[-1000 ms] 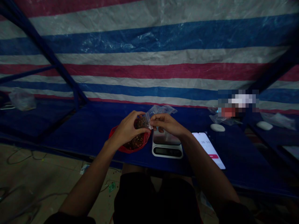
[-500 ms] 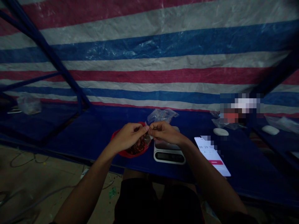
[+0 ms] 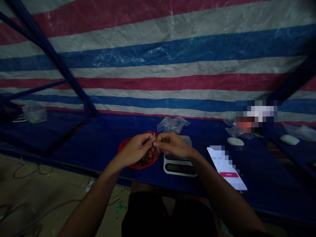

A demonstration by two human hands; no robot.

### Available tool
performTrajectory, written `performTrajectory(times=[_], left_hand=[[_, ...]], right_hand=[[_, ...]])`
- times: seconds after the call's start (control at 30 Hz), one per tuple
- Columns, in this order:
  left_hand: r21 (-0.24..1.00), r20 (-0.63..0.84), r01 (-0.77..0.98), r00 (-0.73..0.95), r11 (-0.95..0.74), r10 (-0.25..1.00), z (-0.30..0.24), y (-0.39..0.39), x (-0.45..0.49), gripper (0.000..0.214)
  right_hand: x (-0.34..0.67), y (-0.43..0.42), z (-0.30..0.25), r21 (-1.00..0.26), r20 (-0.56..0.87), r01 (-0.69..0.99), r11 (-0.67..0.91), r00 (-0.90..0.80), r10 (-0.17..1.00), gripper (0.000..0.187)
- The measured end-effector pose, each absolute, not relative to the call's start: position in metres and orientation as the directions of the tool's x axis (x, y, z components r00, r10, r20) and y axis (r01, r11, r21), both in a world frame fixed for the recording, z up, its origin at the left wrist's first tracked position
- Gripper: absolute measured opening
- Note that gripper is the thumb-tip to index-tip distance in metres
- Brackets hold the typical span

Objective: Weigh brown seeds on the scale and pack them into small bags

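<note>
My left hand [image 3: 139, 146] and my right hand [image 3: 174, 144] meet at the fingertips, both closed on a small clear plastic bag [image 3: 156, 146]. The fingers cover most of the bag, so its contents cannot be made out. Below and behind my left hand sits a red bowl [image 3: 122, 144] holding small brown pieces [image 3: 146, 160]. A white kitchen scale [image 3: 180, 175] with a dark display stands under my right hand, its platform partly covered by that hand.
Clear plastic bags [image 3: 172, 125] lie behind the scale. To the right are a lit phone [image 3: 228, 172] with a timer and a white rounded case [image 3: 235, 141]. All rest on a blue table [image 3: 98, 144] before a striped tarp [image 3: 158, 82]. Blue metal bars [image 3: 59, 65] slant at the left.
The bag has turned between my fingers and now shows as a thin edge, with my fingertips closer together. The whole view has shifted slightly.
</note>
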State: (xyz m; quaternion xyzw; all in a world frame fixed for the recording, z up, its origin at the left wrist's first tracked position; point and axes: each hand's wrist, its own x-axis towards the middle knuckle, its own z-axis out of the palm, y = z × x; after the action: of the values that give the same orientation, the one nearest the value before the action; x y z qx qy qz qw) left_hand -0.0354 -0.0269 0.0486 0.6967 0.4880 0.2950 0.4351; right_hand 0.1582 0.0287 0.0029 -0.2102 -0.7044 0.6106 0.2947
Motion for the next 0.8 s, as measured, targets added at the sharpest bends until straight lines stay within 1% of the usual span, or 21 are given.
performTrajectory(times=[0.1,0.2,0.27,0.37,0.47,0.57,0.67,0.7,0.73,0.77,0.8], left_hand=[[0.871,-0.008,0.463,0.342,-0.161,0.940,0.051,-0.030,-0.033,0.028],[0.876,-0.032,0.465,0.321,-0.128,0.946,0.052,-0.032,-0.031,0.026],[0.890,-0.048,0.444,0.318,-0.104,0.947,0.050,-0.033,-0.030,0.022],[0.921,-0.058,0.383,0.312,-0.069,0.948,0.047,-0.031,-0.032,0.019],[0.937,-0.043,0.347,0.254,-0.050,0.966,0.044,-0.030,-0.038,0.021],[0.894,0.041,0.433,0.182,-0.117,0.982,0.041,-0.033,-0.042,0.026],[0.789,0.265,0.536,0.143,-0.299,0.954,0.033,-0.039,-0.040,0.022],[0.749,0.336,0.552,0.159,-0.366,0.928,0.029,-0.041,-0.038,0.032],[0.717,0.380,0.558,0.189,-0.417,0.906,0.025,-0.043,-0.036,0.051],[0.703,0.389,0.557,0.220,-0.443,0.895,0.020,-0.044,-0.035,0.068],[0.708,0.370,0.551,0.244,-0.442,0.897,0.015,-0.045,-0.033,0.076]], right_hand=[[0.159,0.029,0.004,-0.981,0.173,-0.068,0.182,-0.736,0.655,0.035],[0.159,0.029,0.004,-0.975,0.196,-0.076,0.207,-0.731,0.653,0.030],[0.158,0.028,0.004,-0.971,0.216,-0.092,0.221,-0.735,0.643,0.027],[0.160,0.029,0.003,-0.972,0.222,-0.118,0.203,-0.746,0.628,0.026],[0.163,0.032,0.004,-0.978,0.207,-0.125,0.169,-0.718,0.664,0.025],[0.165,0.034,0.006,-0.980,0.197,-0.112,0.166,-0.693,0.694,0.023],[0.163,0.031,0.007,-0.978,0.201,-0.103,0.182,-0.711,0.674,0.022],[0.162,0.030,0.007,-0.978,0.199,-0.105,0.179,-0.720,0.665,0.022],[0.161,0.029,0.006,-0.979,0.196,-0.110,0.171,-0.729,0.656,0.021],[0.161,0.028,0.006,-0.981,0.191,-0.112,0.161,-0.738,0.647,0.020],[0.160,0.027,0.006,-0.982,0.184,-0.113,0.151,-0.745,0.641,0.019]])
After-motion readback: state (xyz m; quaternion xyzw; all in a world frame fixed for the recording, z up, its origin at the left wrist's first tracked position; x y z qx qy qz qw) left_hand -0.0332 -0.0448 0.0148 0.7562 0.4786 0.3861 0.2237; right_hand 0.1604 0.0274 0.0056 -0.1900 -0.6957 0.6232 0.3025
